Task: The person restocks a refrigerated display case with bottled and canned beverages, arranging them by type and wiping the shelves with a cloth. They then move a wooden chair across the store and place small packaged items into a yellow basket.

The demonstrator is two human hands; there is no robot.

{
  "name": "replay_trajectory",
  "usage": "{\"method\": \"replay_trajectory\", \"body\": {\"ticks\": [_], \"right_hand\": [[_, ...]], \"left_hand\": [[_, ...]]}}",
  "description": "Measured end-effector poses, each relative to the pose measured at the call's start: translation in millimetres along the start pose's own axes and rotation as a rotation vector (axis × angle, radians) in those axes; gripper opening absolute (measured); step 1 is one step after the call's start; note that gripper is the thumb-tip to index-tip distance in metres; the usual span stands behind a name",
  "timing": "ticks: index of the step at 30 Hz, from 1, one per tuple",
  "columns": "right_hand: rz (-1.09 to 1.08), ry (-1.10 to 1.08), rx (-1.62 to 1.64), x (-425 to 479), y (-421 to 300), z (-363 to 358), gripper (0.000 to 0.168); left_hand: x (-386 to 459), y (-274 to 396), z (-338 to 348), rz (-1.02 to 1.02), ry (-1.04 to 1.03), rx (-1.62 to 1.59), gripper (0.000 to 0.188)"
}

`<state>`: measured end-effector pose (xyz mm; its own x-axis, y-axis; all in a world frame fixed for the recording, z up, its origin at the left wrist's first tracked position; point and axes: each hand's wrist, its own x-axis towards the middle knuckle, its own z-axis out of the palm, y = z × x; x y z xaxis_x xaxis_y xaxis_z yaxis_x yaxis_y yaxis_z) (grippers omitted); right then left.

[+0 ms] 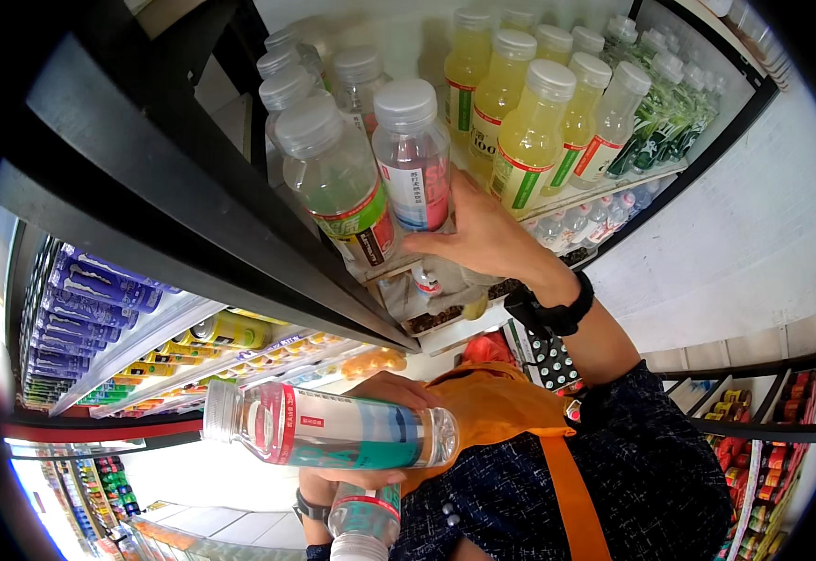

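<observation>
My right hand [488,231], with a black band at the wrist, is at a clear bottle with a pink-and-white label [415,186] in the cooler. Its fingers go behind the bottle and its thumb lies near the base. Touching close on the left stands a clear bottle with a green-and-red label [344,203]. Lower down, my left hand [387,396] grips a clear bottle with a white, blue and teal label [352,429], lying sideways with its cap to the left. Another teal-labelled bottle [366,515] hangs beneath that hand, cap downward; how it is held is hidden.
Yellow drink bottles [530,137] and green-patterned bottles [660,112] fill the shelf to the right. A dark door frame [239,196] slants down the left side. Past it are shelves of purple cans [85,301]. Smaller bottles [583,221] stand on the shelf below.
</observation>
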<state>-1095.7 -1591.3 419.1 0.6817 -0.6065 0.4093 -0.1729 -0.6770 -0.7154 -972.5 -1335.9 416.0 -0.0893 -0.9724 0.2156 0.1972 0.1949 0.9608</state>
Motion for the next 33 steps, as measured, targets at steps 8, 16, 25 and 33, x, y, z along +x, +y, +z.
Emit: {"method": "replay_trajectory", "body": {"ticks": [8,16,25,33], "right_hand": [[0.179,-0.189,-0.062,-1.9,-11.4,-19.2,0.059],[0.161,-0.053,0.071,-26.6,-15.9,-41.4,0.062],[0.106,-0.390,0.435,-29.3,-32.4,-44.7,0.081],[0.245,-0.353,0.463,-21.6,-31.0,-44.3,0.053]], "left_hand": [[22.8,1.7,-1.4,-0.078,-0.137,0.059,0.066],[47.7,8.1,14.1,-0.383,-0.101,-0.230,0.056],[62.3,9.2,25.2,-0.630,0.010,-0.187,0.075],[68.9,-2.7,23.1,-0.624,-0.091,0.029,0.074]]}}
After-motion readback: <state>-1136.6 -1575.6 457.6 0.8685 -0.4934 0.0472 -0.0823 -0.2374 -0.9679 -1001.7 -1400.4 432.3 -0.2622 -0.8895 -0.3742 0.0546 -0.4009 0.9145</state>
